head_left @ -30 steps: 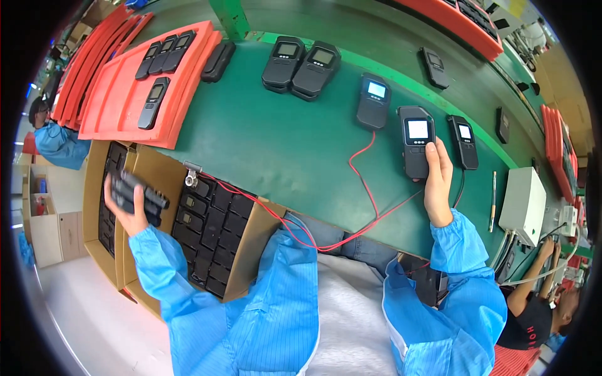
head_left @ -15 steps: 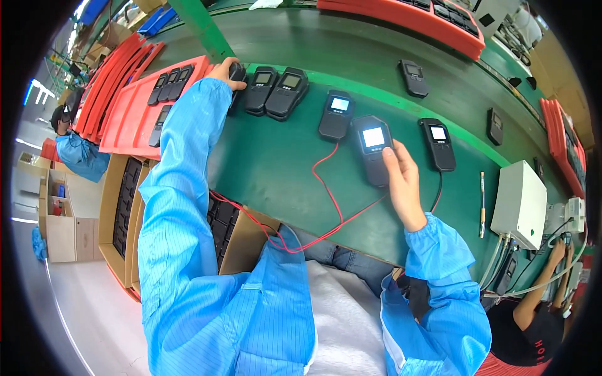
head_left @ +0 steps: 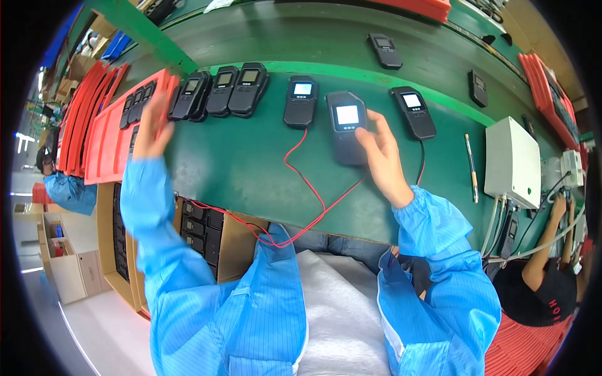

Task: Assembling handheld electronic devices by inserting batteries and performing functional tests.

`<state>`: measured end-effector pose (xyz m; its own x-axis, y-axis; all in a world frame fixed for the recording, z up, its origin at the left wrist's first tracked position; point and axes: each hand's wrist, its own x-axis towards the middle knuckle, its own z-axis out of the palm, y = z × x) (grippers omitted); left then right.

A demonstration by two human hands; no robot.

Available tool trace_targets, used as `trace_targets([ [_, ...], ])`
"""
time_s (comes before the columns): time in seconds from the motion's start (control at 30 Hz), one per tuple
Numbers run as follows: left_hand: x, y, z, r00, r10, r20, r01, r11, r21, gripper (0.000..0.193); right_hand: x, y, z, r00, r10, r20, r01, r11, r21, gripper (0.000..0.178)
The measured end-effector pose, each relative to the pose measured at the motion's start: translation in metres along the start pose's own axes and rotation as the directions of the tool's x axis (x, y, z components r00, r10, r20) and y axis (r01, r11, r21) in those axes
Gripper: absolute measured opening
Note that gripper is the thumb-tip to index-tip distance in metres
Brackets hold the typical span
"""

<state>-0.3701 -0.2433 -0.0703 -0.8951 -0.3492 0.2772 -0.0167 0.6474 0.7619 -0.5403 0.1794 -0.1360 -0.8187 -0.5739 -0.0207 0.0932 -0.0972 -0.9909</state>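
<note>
My right hand (head_left: 385,164) grips a black handheld device (head_left: 348,139) with a lit white screen, held up over the green table; a red wire runs down from it. My left hand (head_left: 152,130), blurred by motion, has its thumb apart from its fingers beside the red tray (head_left: 103,147), and no object shows in it. To its right stands a row of black devices with dark screens, among them a left stack (head_left: 190,95), a middle stack (head_left: 222,93) and a right stack (head_left: 249,91). Two wired devices with lit screens, one left (head_left: 301,103) and one right (head_left: 414,113), lie on the table.
A pen-like stick (head_left: 471,168) and a white box (head_left: 515,164) with cables are at the right. Cardboard boxes of black devices (head_left: 235,250) stand below the table's left edge. Loose devices (head_left: 385,51) lie beyond the green rail. A co-worker's arms (head_left: 544,241) show at far right.
My left hand has left the leftmost dark-screened device, which now stands in the row, and moved left to the red tray. My right hand still holds the lit device. The view has shifted.
</note>
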Motion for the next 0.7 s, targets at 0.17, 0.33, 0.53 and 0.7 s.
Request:
trace_targets([
  [0.17, -0.191, -0.037, -0.043, 0.834, -0.045, 0.550, 0.370, 0.785, -0.497, 0.052, 0.001, 0.000, -0.001, 1.000, -0.021, 0.014, 0.021, 0.999, 0.041, 0.048],
  [0.33, -0.334, -0.234, -0.014, 0.387, -0.883, 0.267, 0.916, 0.334, -0.220, 0.060, 0.000, -0.007, 0.006, 1.000, -0.025, -0.018, 0.025, 1.000, -0.009, 0.049],
  [0.53, -0.407, -0.412, -0.004, 0.404, -0.777, -0.482, 0.912, 0.381, 0.149, 0.068, -0.017, -0.003, 0.002, 0.991, -0.048, -0.123, 0.037, 0.995, -0.094, 0.054],
  [0.7, -0.357, -0.399, 0.096, 0.126, -0.585, -0.802, 0.992, 0.096, 0.085, 0.069, -0.035, -0.004, 0.009, 0.971, -0.063, -0.229, 0.030, 0.989, -0.146, 0.057],
])
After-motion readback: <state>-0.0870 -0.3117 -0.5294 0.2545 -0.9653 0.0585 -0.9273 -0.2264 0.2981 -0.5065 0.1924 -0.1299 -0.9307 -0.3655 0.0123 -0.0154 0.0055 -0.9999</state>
